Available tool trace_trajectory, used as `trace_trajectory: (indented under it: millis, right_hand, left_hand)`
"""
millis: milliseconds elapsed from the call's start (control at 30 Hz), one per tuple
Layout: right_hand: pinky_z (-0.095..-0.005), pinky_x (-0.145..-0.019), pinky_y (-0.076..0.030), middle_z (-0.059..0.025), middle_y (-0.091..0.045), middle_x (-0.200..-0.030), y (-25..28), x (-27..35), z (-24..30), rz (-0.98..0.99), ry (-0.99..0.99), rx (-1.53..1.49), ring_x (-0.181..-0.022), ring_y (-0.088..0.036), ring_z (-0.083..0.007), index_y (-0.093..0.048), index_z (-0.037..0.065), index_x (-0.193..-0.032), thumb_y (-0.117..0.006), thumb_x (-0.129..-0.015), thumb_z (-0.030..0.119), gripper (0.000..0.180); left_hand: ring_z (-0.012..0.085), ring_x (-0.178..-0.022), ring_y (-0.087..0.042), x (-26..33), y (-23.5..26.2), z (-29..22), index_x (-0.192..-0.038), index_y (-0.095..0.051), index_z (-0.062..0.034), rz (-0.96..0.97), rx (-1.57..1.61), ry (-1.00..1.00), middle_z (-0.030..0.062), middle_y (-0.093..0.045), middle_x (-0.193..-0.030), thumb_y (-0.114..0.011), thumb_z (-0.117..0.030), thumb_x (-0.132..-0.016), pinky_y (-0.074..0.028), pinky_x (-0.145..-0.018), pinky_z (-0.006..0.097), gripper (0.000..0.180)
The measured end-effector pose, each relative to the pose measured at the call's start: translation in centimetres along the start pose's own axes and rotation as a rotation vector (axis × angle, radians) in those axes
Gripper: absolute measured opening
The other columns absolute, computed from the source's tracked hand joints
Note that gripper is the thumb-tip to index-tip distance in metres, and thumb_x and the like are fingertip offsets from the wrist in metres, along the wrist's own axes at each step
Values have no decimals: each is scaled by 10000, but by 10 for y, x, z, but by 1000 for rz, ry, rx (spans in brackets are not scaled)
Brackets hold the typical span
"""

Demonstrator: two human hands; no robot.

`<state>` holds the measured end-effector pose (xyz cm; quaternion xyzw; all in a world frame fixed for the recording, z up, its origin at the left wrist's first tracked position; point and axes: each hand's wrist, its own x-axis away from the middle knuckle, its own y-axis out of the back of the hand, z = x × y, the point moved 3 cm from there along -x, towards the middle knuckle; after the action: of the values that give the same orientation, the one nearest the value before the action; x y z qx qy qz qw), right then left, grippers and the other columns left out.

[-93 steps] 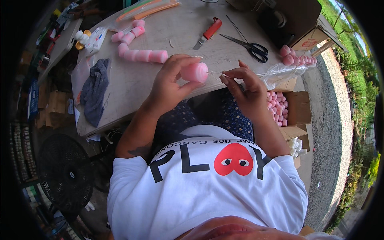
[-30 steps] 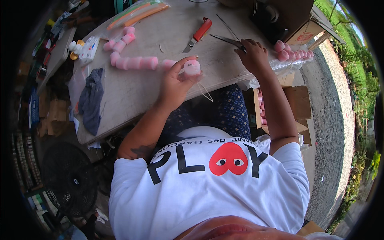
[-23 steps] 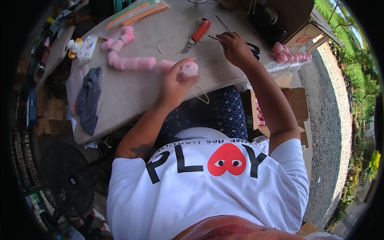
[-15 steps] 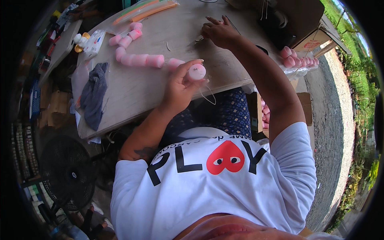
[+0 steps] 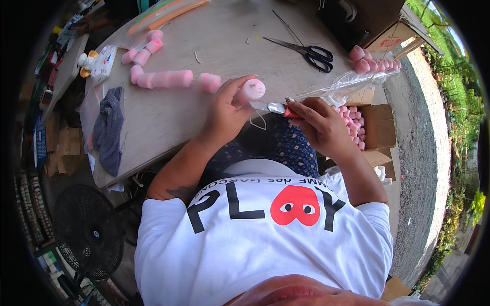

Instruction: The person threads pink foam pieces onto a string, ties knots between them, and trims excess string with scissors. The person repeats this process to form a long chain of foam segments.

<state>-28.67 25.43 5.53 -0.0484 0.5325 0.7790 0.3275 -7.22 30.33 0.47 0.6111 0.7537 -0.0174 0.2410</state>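
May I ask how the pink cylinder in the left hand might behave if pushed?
On its side, the pink cylinder would probably roll, being round. Its matte, spongy look suggests little weight. Its flat end may steady it upright.

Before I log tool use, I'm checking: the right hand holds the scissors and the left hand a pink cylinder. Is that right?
No: the head view shows the right hand holding the red-handled knife; the scissors lie on the table. The left hand does hold a pink cylinder.
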Motion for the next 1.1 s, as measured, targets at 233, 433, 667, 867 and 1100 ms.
trace_trajectory:
  millis: [233,433,667,867,1100]
  right_hand:
    - [-341,-611,-491,-96,-583,-884,0,4,8,-185,-28,-55,-740,-610,-248,-643,101,-1142,-705,-795,89,352]
    - [-338,-600,-492,-95,-579,-867,-1,3,2,-169,-24,47,-713,-608,-245,-645,111,-1146,-711,-794,100,358]
    - [-338,-597,-496,-108,-593,-890,-3,3,-24,-269,-197,19,-701,-609,-256,-639,105,-1156,-687,-829,115,331]
    - [-351,-631,-504,-128,-607,-935,-1,-18,-20,-241,-193,76,-749,-624,-285,-628,88,-1159,-669,-842,119,321]
    - [-436,-926,-383,-84,-613,-1051,-38,-59,-68,-173,-157,487,-1009,-581,-254,-587,152,-1212,-631,-847,200,371]
  left_hand:
    - [141,-1026,-583,1,0,-3,-1235,-516,20,-8,-12,6,86,-596,-1105,-685,32,-816,-491,-893,278,452]
    - [136,-1021,-580,4,-1,-10,-1230,-512,22,5,5,13,78,-591,-1097,-697,28,-809,-492,-893,276,460]
    - [133,-1005,-589,7,-2,-3,-1225,-507,20,37,40,74,81,-588,-1102,-694,19,-817,-508,-870,273,448]
    - [148,-1030,-590,6,-3,-9,-1232,-495,13,-40,112,-19,91,-577,-1158,-685,44,-813,-506,-888,280,461]
    - [188,-1085,-588,3,-3,-21,-1238,-473,2,8,241,-24,108,-537,-1228,-659,73,-818,-498,-932,302,464]
